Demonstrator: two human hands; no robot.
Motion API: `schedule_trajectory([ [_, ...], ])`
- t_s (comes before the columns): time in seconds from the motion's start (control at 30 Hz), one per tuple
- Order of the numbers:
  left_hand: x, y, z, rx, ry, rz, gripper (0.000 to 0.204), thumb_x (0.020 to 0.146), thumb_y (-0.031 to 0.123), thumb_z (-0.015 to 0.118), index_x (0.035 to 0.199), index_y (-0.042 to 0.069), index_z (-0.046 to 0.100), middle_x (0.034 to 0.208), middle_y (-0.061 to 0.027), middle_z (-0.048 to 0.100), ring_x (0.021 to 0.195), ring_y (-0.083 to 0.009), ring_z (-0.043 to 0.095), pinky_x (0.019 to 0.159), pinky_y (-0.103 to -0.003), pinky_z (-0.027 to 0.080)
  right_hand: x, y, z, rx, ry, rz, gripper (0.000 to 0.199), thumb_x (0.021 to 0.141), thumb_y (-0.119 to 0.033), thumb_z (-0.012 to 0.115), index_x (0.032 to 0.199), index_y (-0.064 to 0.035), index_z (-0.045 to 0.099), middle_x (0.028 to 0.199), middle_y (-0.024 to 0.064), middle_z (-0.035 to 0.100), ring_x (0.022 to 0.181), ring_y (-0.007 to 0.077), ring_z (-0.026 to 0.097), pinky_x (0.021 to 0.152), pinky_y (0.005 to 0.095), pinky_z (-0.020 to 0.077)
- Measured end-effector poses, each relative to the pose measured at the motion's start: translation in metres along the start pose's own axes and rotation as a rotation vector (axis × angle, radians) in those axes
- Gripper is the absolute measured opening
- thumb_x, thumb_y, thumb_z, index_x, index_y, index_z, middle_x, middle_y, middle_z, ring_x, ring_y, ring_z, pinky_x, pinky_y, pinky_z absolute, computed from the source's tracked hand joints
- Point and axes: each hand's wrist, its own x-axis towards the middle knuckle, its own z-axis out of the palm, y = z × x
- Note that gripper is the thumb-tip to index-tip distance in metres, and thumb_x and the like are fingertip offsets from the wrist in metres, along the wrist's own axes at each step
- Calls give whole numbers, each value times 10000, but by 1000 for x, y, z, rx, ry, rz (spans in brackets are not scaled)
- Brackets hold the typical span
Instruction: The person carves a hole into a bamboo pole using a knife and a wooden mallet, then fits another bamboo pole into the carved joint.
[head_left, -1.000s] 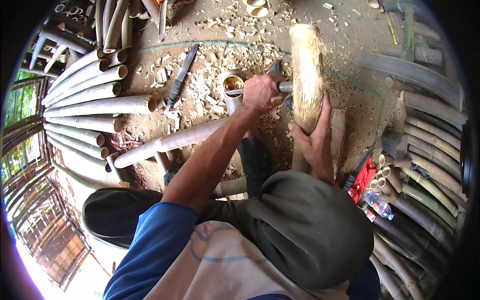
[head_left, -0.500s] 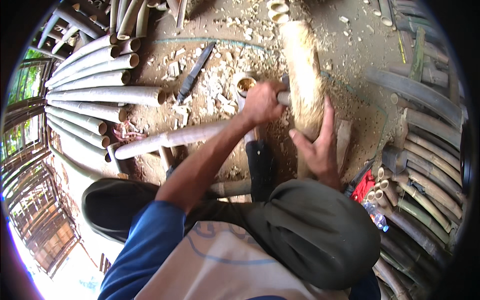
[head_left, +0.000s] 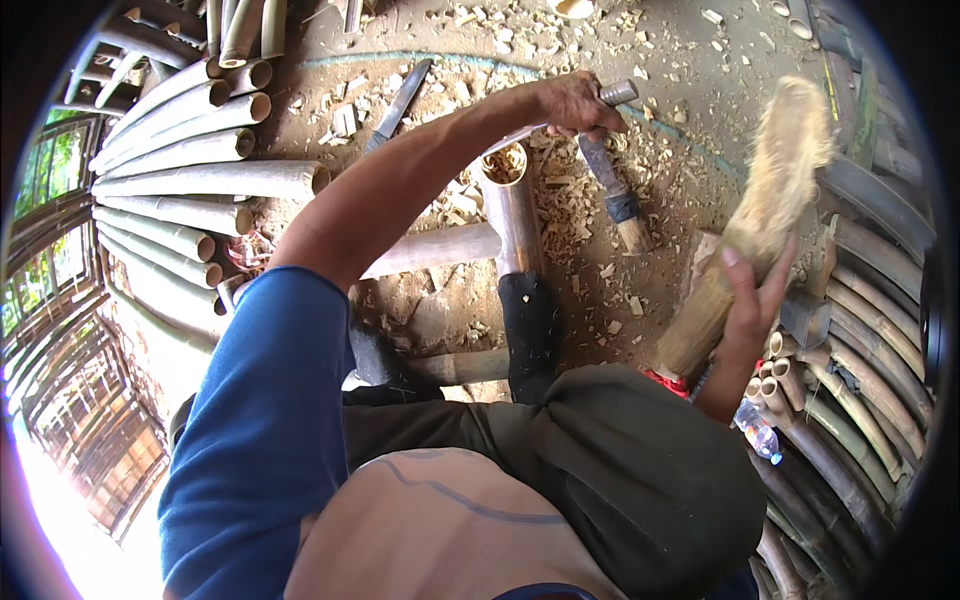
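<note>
Text: none legible | Clear plastic bottle (head_left: 759, 437) lies beside bamboo poles (head_left: 842, 487) at right, its coloured label (head_left: 748, 416) too small to read

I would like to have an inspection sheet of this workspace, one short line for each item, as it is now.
Surface: floor, strewn with wood chips.
Job's things: upright bamboo tube, open at the top, chips inside; horizontal bamboo piece meets its side.
Clutter: knife and black-wrapped tool lying on the floor.
Hands: left hand grips a metal tool; right hand holds a frayed wooden club, apart from that tool.
Cables: none made out; a thin green line crosses the floor, its kind unclear.
Surroundings: bamboo poles stacked at left; plastic bottle beside bamboo at right.
</note>
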Motion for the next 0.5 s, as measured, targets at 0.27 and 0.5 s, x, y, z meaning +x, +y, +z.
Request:
schedule_trajectory([
  [0.27,-18,12,-2,16,49,181,347,923,432,745,972,90,782,681,-13,645,492,-59,508,420,-270,430,60,-16,70,-180,-59,-263,838,868,-96,742,1561,-32,275,1324,209,537,1096,298,623,931,425,536],
  [0.5,-73,-6,-17,-144,170,130,358,935,349,755,1143,59,775,712,-12,676,526,-34,526,439,-234,439,97,-73,78,-122,-494,-635,880,872,-112,710,1622,-56,255,1390,242,570,1012,294,680,845,390,613],
])
